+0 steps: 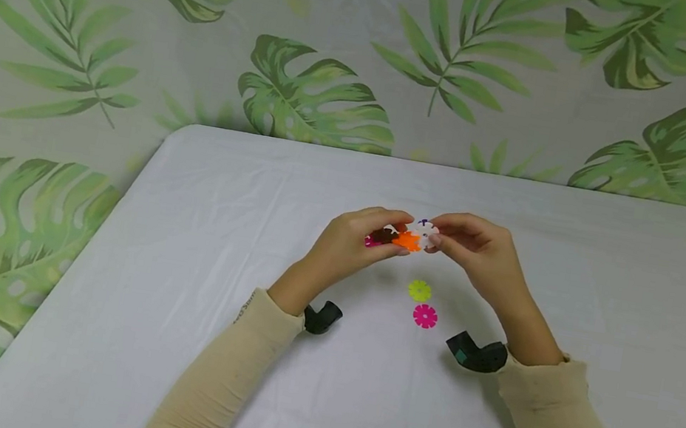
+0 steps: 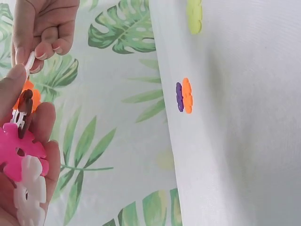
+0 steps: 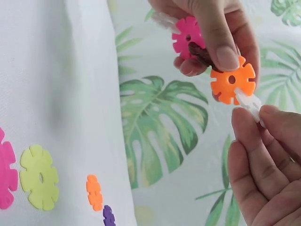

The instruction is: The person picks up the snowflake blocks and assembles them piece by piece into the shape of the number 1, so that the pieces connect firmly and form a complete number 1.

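My left hand holds a chain of notched plastic snowflake discs by its orange disc. Behind that in the chain come a brown disc, a pink disc and a white disc, slotted together at angles. Between thumb and fingertips, my right hand pinches another white disc. This one stands edge-on against the orange disc's rim, at one of its notches. Both hands are raised over the table, fingertips close together.
On the white-covered table lie a yellow-green disc and a pink disc, below the hands in the head view. Farther back are a loose orange disc and a purple disc. A leaf-patterned cloth is behind the table.
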Demonstrator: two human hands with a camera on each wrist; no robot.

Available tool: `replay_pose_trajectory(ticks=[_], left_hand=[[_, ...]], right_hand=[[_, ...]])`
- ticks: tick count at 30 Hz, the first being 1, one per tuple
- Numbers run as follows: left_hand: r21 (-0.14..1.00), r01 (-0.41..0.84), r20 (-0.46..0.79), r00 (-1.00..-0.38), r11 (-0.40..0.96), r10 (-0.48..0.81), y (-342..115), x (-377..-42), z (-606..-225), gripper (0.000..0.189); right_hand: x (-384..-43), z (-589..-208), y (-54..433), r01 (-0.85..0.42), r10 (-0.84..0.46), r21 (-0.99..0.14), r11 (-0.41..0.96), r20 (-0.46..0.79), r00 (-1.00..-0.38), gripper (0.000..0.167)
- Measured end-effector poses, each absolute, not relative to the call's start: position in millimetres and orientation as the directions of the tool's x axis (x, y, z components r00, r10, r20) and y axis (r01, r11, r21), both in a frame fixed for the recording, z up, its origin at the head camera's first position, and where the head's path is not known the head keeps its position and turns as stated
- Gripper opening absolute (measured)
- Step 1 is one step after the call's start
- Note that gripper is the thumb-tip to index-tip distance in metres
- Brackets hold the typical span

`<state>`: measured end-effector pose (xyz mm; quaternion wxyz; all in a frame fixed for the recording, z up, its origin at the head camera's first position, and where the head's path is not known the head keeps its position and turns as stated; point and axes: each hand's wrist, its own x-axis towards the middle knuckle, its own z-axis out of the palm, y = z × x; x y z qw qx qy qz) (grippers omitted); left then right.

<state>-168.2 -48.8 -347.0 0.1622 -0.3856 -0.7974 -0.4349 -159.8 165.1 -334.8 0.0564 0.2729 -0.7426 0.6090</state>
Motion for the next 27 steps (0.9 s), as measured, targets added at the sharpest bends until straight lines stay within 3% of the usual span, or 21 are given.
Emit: replay_pose_trajectory(ticks=[14,27], left_hand=[[0.567,0.74,0.567,-0.669,0.361,0.48,-46.6,-164.2,-345.5,0.043],[0.547,0.743,0.572,-0.668,0.385,0.476,-46.7,-163.6,-345.2,0.039]], right_hand=[[-158.1,-337.7,159.1,-0.395,-0.355,-0.917,0.045,0.355,-0.865,0.021],[-155.6,-335.5,158.4,-0.38,-0.36,-0.916,0.129,0.314,-0.879,0.024]])
